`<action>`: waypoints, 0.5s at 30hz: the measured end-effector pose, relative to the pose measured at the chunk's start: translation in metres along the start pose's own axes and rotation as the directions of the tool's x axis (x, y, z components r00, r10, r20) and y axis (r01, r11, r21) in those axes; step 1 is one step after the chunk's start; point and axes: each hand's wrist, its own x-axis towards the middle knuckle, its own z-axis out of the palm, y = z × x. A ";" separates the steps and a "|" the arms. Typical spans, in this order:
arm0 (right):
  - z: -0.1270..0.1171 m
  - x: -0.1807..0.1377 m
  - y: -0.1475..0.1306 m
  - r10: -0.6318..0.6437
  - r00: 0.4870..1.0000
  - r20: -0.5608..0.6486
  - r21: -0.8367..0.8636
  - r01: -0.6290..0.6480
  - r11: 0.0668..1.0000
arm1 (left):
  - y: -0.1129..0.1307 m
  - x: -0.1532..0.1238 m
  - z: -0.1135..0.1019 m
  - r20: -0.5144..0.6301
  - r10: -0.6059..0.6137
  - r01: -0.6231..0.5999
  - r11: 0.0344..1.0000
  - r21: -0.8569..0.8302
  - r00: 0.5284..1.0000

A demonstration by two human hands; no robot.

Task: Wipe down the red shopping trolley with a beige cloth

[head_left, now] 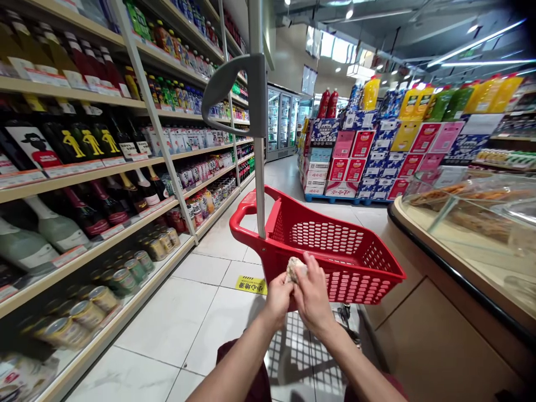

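Observation:
In front of me, my left hand (pixel 278 298) and my right hand (pixel 312 293) are close together, with fingers closed around a small crumpled whitish wad (pixel 295 269). It has darker specks, and I cannot tell whether it is cloth or paper. Part of the wad is hidden behind my fingers. Just beyond my hands stands a red plastic shopping basket (pixel 335 234) with perforated walls, overlapped by my fingers. From its left end rises a metal pole (pixel 259 178) with a grey loop handle (pixel 257 95) on top, which neither hand touches.
Shelves of bottles and cans (pixel 134 223) line the left side. To the right is a counter (pixel 444 301) with a glass-covered display. Stacked drink cartons (pixel 352 162) stand ahead, with fridges (pixel 278 117) behind. A yellow sticker (pixel 250 285) marks the tiled floor (pixel 167 318).

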 end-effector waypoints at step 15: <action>0.041 0.073 -0.011 -0.526 0.846 0.085 -0.270 0.528 0.805 | 0.063 0.023 -0.075 -0.261 0.523 -0.247 0.711 0.658 0.811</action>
